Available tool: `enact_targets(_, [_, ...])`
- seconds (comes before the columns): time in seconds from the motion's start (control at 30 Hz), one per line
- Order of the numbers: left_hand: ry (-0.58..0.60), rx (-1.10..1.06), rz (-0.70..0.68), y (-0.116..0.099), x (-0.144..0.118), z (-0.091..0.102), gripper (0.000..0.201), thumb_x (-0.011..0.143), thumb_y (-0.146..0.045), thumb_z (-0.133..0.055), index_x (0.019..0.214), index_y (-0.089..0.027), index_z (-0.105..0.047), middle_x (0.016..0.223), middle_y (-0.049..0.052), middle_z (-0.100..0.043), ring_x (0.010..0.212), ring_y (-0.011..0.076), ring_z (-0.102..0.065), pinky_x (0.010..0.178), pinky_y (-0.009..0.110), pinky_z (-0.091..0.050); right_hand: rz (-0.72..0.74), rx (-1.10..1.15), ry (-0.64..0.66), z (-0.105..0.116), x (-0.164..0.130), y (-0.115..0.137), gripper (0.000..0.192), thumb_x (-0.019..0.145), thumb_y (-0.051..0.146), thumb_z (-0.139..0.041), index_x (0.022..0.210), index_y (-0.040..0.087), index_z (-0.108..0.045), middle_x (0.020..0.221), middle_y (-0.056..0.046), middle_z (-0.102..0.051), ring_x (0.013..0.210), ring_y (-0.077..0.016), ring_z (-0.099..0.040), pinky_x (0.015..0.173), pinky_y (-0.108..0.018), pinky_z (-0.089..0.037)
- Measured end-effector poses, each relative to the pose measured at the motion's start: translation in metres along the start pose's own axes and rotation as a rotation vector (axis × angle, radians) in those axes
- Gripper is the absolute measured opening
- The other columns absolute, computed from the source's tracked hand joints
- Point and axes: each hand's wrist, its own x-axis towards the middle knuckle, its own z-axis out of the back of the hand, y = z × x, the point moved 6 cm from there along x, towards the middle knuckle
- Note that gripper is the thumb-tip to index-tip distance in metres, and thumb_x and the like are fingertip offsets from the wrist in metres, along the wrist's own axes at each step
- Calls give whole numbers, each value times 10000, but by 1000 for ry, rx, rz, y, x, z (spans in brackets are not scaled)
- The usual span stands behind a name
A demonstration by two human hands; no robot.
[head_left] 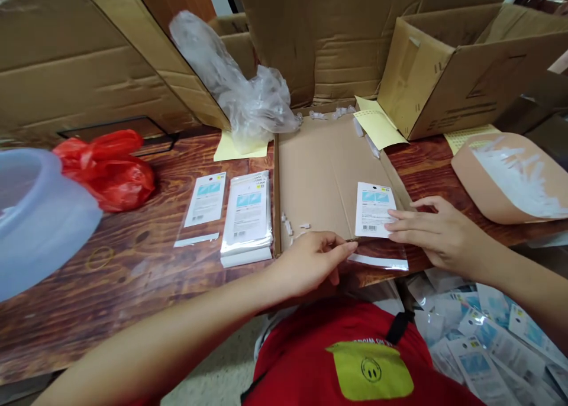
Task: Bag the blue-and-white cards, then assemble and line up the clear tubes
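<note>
A clear packet with a white printed card lies on a flat cardboard sheet at the table's near edge. My right hand presses flat on the packet's right side, fingers on the card. My left hand pinches the packet's lower left edge near its sealing flap. A stack of the same packets rests left of the cardboard, with a single packet beside it.
Small white bits lie on the cardboard. A red bag and a pale plastic bowl sit left. A clear bag, yellow sheets and open cartons stand behind. More packets lie below right.
</note>
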Motion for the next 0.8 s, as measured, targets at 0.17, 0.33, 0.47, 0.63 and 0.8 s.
enact_targets(0.17, [35,-54,47,-5,14,-13,445,928,-515,-544,681,-167,-669,420,-15,-559,435,103,-447,525,226,-352,-187,188,-9,21,37,16,146,935,142,-552,983,197,-678,995,-59,-739,993,-211,-656,861,-384,-459])
enact_targets(0.33, [62,-311,245,1,15,-21,342,884,-380,-556,621,-169,-613,366,-31,-473,347,82,-261,412,253,-165,-467,421,202,-20,44,18,87,894,245,-682,820,200,-685,801,-14,-691,817,-167,-627,779,-324,-446])
enact_targets(0.47, [95,-455,321,2,19,-28,289,895,-293,-448,675,-165,-585,381,-17,-473,326,70,-210,399,249,-95,-593,388,227,-37,43,12,89,840,199,-732,781,205,-666,790,-3,-699,794,-165,-627,821,-349,-407])
enact_targets(0.63, [164,-567,300,-3,24,-38,230,842,-178,-361,718,-173,-555,393,-13,-471,317,66,-190,403,232,-82,-681,377,222,-38,47,7,153,778,146,-777,742,207,-642,760,20,-694,755,-150,-608,825,-355,-366])
enact_targets(0.8, [206,-588,223,-2,26,-45,226,832,-205,-375,796,-159,-593,386,-10,-459,338,80,-220,416,231,-107,-782,401,281,-40,44,1,152,756,102,-763,719,215,-668,733,19,-671,742,-154,-592,787,-345,-347])
